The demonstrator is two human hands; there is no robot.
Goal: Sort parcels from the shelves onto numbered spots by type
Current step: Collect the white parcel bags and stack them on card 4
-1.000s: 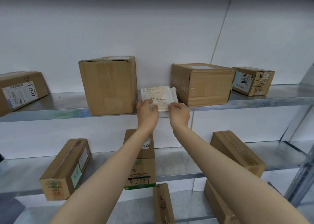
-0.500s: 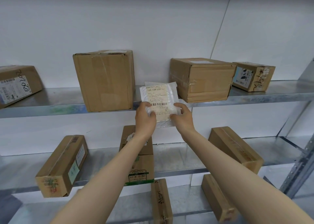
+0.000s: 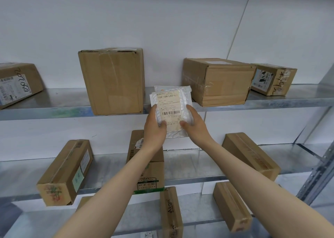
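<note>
Just right of the tall carton (image 3: pixel 113 82), in front of the shelf (image 3: pixel 54 111) on which that carton stands, a flat white bubble-film parcel (image 3: pixel 170 109) with a barcoded label is held upright, apparently off the shelf. The left hand (image 3: pixel 155 127) grips its left edge and the right hand (image 3: pixel 194 125) its right edge, thumbs pinching the label face. Probable risks: the limp, slick film may sag or slip from these edge pinches in carrying, and a swing towards the tall carton could knock it.
</note>
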